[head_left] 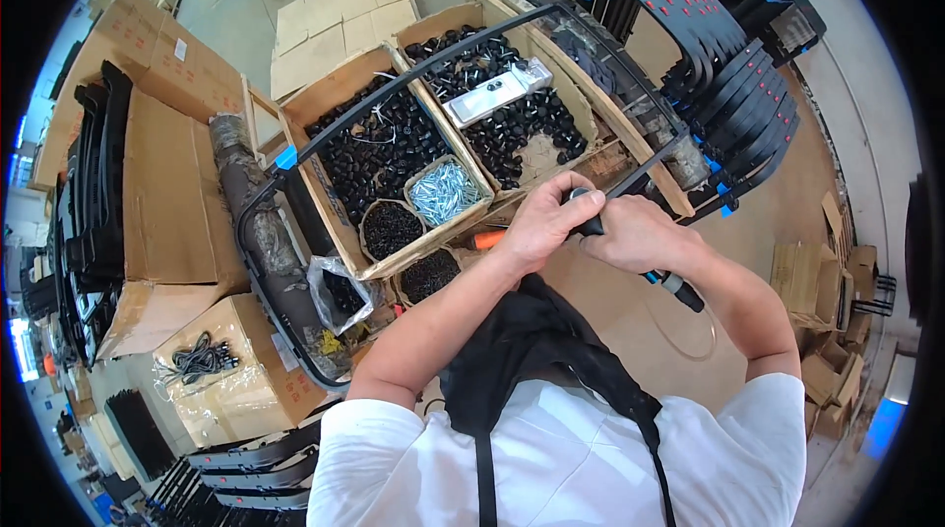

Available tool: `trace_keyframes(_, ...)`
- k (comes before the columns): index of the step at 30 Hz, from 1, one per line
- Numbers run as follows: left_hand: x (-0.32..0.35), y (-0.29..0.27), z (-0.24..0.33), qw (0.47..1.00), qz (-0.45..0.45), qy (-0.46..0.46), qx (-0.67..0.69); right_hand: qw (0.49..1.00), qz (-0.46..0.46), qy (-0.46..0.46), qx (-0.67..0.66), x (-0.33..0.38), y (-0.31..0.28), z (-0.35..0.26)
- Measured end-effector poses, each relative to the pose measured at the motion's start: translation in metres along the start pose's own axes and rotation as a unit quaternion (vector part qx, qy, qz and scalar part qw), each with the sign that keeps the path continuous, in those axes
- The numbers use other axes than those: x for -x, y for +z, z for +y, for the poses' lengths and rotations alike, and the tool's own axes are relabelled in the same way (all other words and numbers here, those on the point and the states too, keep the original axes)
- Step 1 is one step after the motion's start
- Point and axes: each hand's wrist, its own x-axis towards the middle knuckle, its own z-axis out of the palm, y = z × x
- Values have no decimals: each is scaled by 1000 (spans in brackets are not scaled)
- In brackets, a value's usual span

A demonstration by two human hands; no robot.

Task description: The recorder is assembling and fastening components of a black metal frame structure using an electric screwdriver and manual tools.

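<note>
- A white label (180, 51) and red printing mark the tall brown cardboard carton (146, 40) at far left, too small to read.
- The left hand (546, 222) has thumb and fingers closed on a dark rounded piece (590, 226), largely covered, between both hands.
- The right hand's (645, 234) fingers curl; their tips are hidden, so I cannot tell what they pinch.
- A black blue-banded tool (681, 293) shows partly beneath the right wrist.
- A slim black rounded-rectangular frame (409, 79) crosses above brown cardboard bins (429, 241).

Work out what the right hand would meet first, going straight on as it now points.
Probably the left hand: it lies just ahead, up and to the left of the right hand, though their separation in depth is unclear.
</note>
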Motion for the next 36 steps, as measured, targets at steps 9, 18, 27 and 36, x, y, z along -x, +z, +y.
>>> trace_keyframes(9, 23, 13, -27, 995, 41, 57, -63, 999, 24, -45, 11, 18, 28, 14)
trace_keyframes(18, 40, 30, -55, 977, 135, 111, -124, 996, 46, -72, 13, 25, 49, 25)
trace_keyframes(27, 37, 27, -65, 972, 167, 142, -84, 993, -31, -113, 6, 10, 46, 25)
trace_keyframes(36, 36, 31, -56, 978, 114, 152, -90, 988, 26, -148, -26, 1, 52, 38)
